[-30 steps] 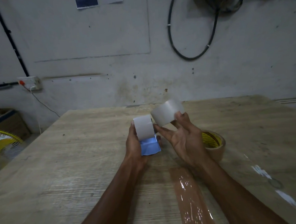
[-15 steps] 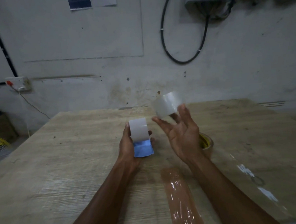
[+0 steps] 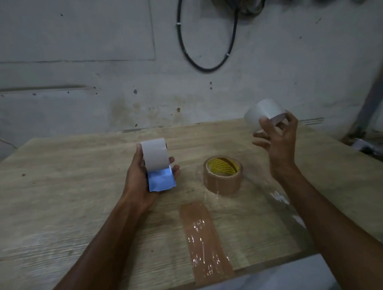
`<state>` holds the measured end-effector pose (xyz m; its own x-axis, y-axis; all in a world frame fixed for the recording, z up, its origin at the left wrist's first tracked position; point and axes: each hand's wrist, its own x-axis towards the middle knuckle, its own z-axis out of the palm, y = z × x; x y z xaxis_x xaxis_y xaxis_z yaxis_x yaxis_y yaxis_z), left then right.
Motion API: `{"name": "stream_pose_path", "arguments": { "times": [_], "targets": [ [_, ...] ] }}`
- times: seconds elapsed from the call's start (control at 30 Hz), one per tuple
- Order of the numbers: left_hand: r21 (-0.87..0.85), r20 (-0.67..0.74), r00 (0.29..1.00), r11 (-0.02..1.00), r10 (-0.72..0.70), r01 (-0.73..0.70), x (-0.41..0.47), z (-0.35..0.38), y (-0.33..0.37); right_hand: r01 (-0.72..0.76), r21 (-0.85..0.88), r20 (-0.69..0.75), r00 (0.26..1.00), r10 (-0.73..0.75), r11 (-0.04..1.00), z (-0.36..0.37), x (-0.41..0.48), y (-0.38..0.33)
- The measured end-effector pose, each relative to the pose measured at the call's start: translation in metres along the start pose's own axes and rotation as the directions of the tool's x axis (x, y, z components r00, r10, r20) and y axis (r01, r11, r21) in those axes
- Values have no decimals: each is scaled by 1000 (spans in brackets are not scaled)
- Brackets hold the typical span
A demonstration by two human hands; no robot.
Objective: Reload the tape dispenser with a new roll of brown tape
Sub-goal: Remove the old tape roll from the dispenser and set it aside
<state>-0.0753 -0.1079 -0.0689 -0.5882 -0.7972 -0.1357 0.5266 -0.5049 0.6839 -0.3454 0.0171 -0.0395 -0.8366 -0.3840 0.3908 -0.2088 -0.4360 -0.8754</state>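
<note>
A: So, where's the brown tape roll [image 3: 223,174] rn?

B: Flat on the counter [image 3: 54,198], core hole up, yellow inside the core. Nobody's touching it. Take it as the landmark.

A: OK. Left hand [image 3: 143,179]?

B: Left of the roll, well apart, raised above the counter. It's wrapped round the tape dispenser [image 3: 157,167], thumb on the far-left side, fingers curled under on the roll's side. Dispenser has a pale curved top w/ a shiny blue part below, pointing toward the camera.

A: Right hand [image 3: 277,139]?

B: Beyond the roll and to its right, up in the air. Fingertips pinch a pale empty core [image 3: 263,114], tilted, held at its lower rim; the other fingers are spread loose underneath.

A: Anything else near the roll?

B: Strip of brown tape [image 3: 205,240] stuck flat on the counter, nearer the camera than the roll, running to the counter's near edge. Some clear film [image 3: 279,197] glints right of the roll, shape hard to tell. Behind it all, wall w/ a black cable loop [image 3: 209,54].
</note>
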Motion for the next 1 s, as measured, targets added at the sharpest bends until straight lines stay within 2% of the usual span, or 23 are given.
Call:
{"name": "stream_pose_path", "arguments": {
  "times": [0.07,0.13,0.27,0.33,0.4,0.47,0.6,0.67,0.73,0.87,1.0],
  "targets": [
    [9,-3,1000,1000,4,-4,4,-2,-2,68,-221,-98,991,-91,973,-16,8,7],
    [3,-9,1000,1000,17,-17,7,-2,-4,116,-364,-126,977,-173,924,-30,13,15],
    [-33,-8,1000,999,-14,14,6,-1,-5,139,-528,-18,984,-175,838,-39,19,27],
    [-43,34,999,998,-37,38,2,1,-5,177,-661,55,981,-188,729,-40,23,30],
    [-60,69,997,997,-39,43,-1,2,-6,141,-773,64,987,-146,618,-44,27,35],
    [-57,60,998,998,-5,9,-3,3,-5,95,-824,34,992,-119,558,-49,28,36],
    [-138,69,997,990,39,-29,-4,3,-7,45,-929,26,998,-57,367,-52,25,34],
    [-119,19,999,993,28,-25,-6,4,-6,24,-952,17,1000,-25,304,-53,24,35],
    [-74,14,1000,997,10,-9,-5,3,-4,1,-959,-2,1000,-9,283,-53,25,36],
    [-75,97,995,997,-13,21,3,-8,0,-30,-958,-25,999,19,285,-53,26,34],
    [-4,101,994,1000,-29,30,0,-4,0,-63,-951,-57,998,29,302,-54,26,34]
  ]
}}
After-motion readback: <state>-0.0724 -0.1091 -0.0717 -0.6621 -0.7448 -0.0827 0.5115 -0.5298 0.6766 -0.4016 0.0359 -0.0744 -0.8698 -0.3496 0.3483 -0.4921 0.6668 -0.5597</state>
